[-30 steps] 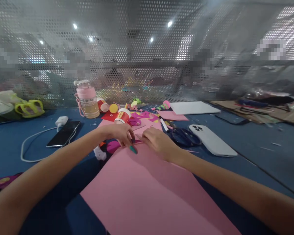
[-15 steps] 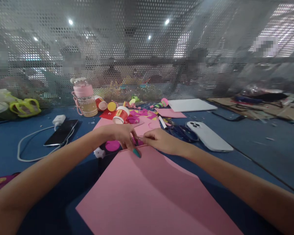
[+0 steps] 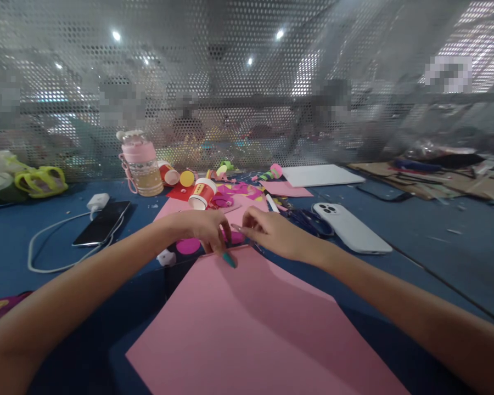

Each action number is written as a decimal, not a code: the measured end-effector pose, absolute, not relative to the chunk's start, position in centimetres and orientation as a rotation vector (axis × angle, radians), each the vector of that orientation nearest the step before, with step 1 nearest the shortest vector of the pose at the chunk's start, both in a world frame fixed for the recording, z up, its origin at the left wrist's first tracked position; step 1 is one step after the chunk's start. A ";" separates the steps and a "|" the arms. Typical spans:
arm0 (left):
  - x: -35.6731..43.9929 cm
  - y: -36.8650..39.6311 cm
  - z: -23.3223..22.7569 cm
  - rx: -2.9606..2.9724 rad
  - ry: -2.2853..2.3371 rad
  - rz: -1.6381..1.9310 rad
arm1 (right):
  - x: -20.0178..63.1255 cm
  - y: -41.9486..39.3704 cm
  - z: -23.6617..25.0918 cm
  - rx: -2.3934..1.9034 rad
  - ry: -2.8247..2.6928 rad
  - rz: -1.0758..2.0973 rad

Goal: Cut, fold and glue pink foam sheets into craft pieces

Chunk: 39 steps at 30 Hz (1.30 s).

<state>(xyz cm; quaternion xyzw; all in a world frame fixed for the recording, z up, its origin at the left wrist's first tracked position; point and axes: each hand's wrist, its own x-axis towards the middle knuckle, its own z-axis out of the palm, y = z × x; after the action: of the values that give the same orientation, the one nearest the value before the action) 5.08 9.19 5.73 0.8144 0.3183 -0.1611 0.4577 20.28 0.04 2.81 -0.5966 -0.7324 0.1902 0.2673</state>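
A large pink paper sheet [image 3: 239, 318] reaches from the near edge of view up to my hands. My left hand [image 3: 208, 229] is bent over its far edge, fingers curled down onto it. A teal pointed thing [image 3: 229, 260] shows at those fingertips; whether it is a nail or a held tool I cannot tell. Just right of it is my right hand [image 3: 267, 233], thumb and fingers apart, with nothing visible between them. Beyond the sheet's edge, between my hands, lies a magenta piece [image 3: 236, 237]. A magenta disc [image 3: 188, 246] is beside my left hand.
Left are a bottle [image 3: 142, 167], a black phone [image 3: 102, 224] with white charger cable and a yellow crown-shaped item [image 3: 41, 181]. A red-and-white paper cup [image 3: 202, 193] and coloured scraps lie ahead. Right are a white phone [image 3: 352, 227], white board [image 3: 323, 175] and cardboard [image 3: 436, 184].
My right hand has drawn slightly up and away from my left fingers, and its thumb and fingers have parted. The magenta piece between the hands shows more. My left hand is nearly still.
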 end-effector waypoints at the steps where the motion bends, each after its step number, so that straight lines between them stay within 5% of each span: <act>1: 5.1 9.2 5.7 2.002 0.786 -0.395 | 20.4 0.1 2.8 -1.596 -1.979 0.457; 6: 5.2 9.3 5.1 1.959 0.801 -0.390 | 20.8 0.1 2.8 -1.511 -2.145 0.656; 20: 5.4 9.0 5.3 1.881 0.729 -0.415 | 21.0 -0.1 2.7 -1.152 -2.420 0.508; 39: 5.5 9.0 4.9 1.809 0.714 -0.444 | 20.6 -0.3 2.9 -1.320 -2.379 0.796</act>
<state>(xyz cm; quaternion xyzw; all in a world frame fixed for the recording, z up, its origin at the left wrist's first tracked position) 5.52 8.96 4.86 0.7619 0.3006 -0.1872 0.5423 20.59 -0.26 2.86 -0.4602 -0.8293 0.2776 0.1527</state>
